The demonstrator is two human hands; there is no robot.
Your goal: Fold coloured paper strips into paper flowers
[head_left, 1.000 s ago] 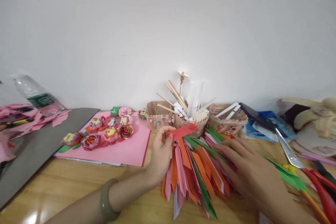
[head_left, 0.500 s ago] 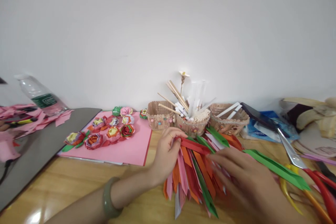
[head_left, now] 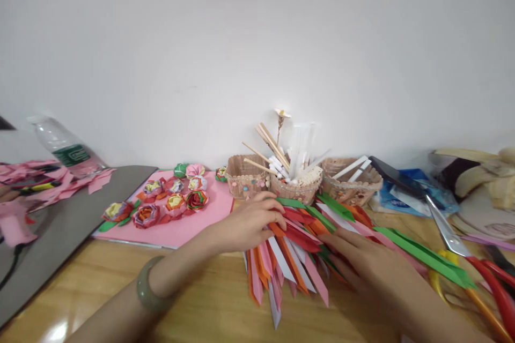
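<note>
A loose pile of folded paper strips [head_left: 293, 257] in red, orange, pink, green and white fans out on the wooden table. My left hand [head_left: 251, 225], with a green bangle at the wrist, rests on the pile's left upper side, its fingers curled over the strips; what its fingertips grip is hidden. From the right, my right hand [head_left: 358, 257] lies against the strips, its fingers stretched out and slightly blurred. A long green strip [head_left: 426, 257] lies beyond it to the right.
Behind the pile stand small wooden baskets [head_left: 295, 192] with sticks. Several paper flowers [head_left: 175, 204] lie on pink paper [head_left: 161, 236] at left. Scissors [head_left: 446, 230] lie at right. A bottle [head_left: 70, 153] and a pink glue gun [head_left: 15, 225] are at far left.
My left hand has shifted left and turned palm down over the strips. The strips are rearranged, with more white and pink ones showing; the long green one at the front is gone from there.
</note>
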